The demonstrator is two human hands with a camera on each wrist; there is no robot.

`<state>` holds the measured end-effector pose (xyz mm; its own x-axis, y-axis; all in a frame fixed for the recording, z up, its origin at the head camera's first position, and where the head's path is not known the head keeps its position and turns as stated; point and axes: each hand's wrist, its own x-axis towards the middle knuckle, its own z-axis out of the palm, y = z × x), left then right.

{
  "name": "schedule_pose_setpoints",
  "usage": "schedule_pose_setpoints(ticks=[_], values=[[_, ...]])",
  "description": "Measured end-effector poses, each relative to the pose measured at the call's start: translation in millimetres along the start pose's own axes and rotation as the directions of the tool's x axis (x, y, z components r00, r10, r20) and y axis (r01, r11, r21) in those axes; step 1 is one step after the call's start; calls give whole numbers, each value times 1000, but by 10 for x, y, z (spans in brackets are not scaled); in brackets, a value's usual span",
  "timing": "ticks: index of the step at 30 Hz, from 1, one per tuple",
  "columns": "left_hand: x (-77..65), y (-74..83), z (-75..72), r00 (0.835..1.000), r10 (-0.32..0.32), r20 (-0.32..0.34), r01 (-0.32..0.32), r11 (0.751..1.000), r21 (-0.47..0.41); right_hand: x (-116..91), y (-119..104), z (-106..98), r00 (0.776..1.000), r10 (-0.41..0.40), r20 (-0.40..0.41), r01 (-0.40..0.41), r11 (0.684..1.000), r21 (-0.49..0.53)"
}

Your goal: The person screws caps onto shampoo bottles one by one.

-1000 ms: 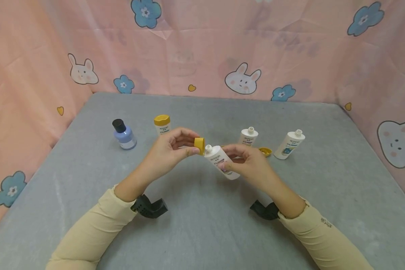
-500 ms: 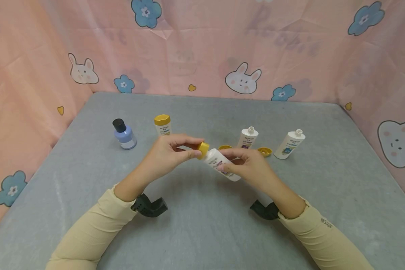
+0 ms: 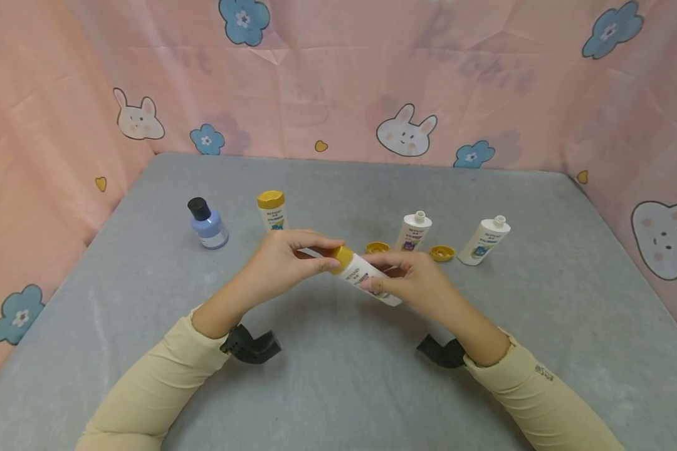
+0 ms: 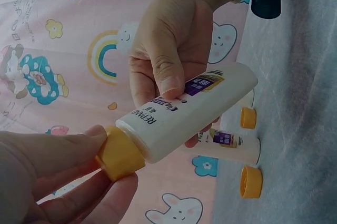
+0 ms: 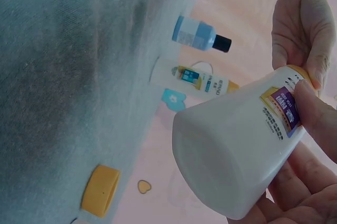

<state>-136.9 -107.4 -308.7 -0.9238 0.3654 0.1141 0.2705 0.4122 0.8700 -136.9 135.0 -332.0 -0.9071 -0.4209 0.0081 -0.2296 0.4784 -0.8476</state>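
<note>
My left hand [image 3: 284,260] pinches a yellow cap [image 4: 122,153] between thumb and fingers. The cap sits over the neck end of a white bottle [image 4: 184,110] with a purple label, and the neck is hidden inside it. My right hand [image 3: 414,275] grips this bottle around its body, thumb on the label side. The bottle is held above the table, tilted with its cap end up toward the left. In the right wrist view its base [image 5: 208,163] faces the camera.
A blue bottle [image 3: 209,228] with a black lid and a yellow-capped white bottle [image 3: 273,215] stand at the left. Two uncapped white bottles [image 3: 414,233] [image 3: 484,241] stand at the right. Two yellow caps [image 3: 377,248] [image 3: 442,253] lie near them on the grey table [image 3: 327,388].
My left hand has brought the yellow cap right and slightly down onto the bottle's neck, which was bare one second ago. The bottle has tilted a little further.
</note>
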Motion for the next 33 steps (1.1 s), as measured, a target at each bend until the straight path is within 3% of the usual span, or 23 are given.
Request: schedule_pose_setpoints(ticks=[10,19,23,26,29,33], values=[[-6,17,-12,999,10,50,-11,1000,27,-5,8,-27,999,7,50,-9,1000,22],[-16,31,-63,982,136,128,-138,990,9,5,6,-45,995,25,97,-30,998,59],[-14,12,-79,976,157,153,-159,987,5,4,6,-42,994,31,104,-37,998,58],[-11,9,-87,974,154,165,-156,988,0,2,2,-41,995,33,95,-39,997,68],[-15,27,-98,983,131,130,-132,991,-1,4,-3,-42,996,47,78,-54,995,83],[-24,56,-105,999,-18,29,19,1000,-23,11,-16,-45,997,63,52,-67,994,86]])
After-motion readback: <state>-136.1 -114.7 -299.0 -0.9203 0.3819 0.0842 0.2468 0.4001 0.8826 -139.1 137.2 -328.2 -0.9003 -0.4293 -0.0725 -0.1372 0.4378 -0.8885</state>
